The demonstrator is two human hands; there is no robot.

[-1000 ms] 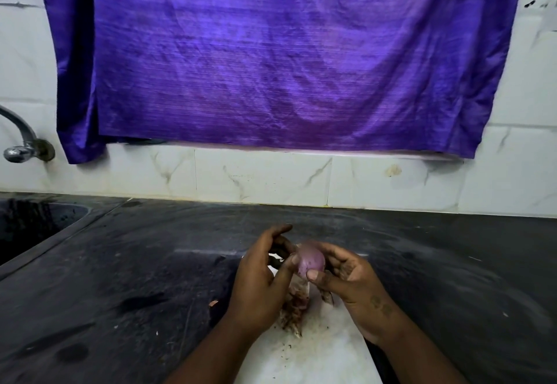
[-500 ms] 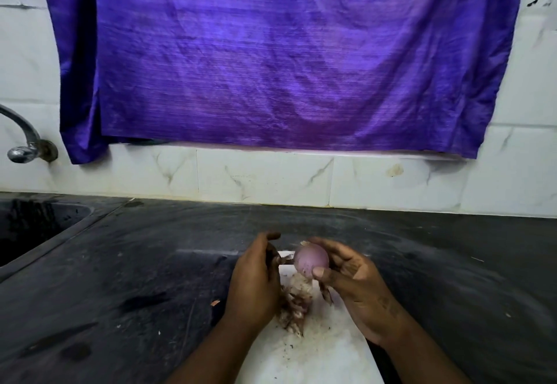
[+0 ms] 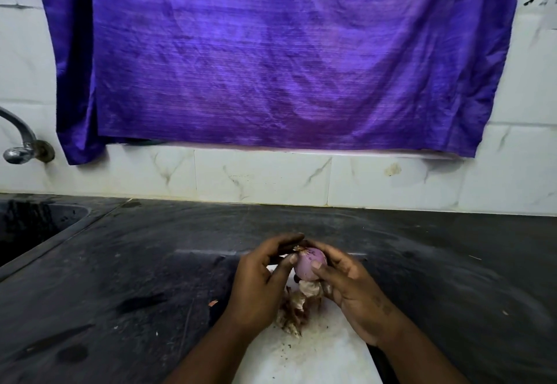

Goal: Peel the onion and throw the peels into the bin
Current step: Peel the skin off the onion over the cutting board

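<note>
Peeling is in hand. The onion (image 3: 310,264) is held just above the white board (image 3: 316,359), mostly bare and pink, with a dry tuft at its top end. The right hand (image 3: 352,290) cups and grips it from the side. The left hand (image 3: 259,284) curls over the top, thumb against the flesh, apparently pinching that tuft, though the contact is partly hidden. Loose peels (image 3: 297,308) lie on the board below. No bin is in view. Next move, as judged: strip the last remnant, then gather the peels.
</note>
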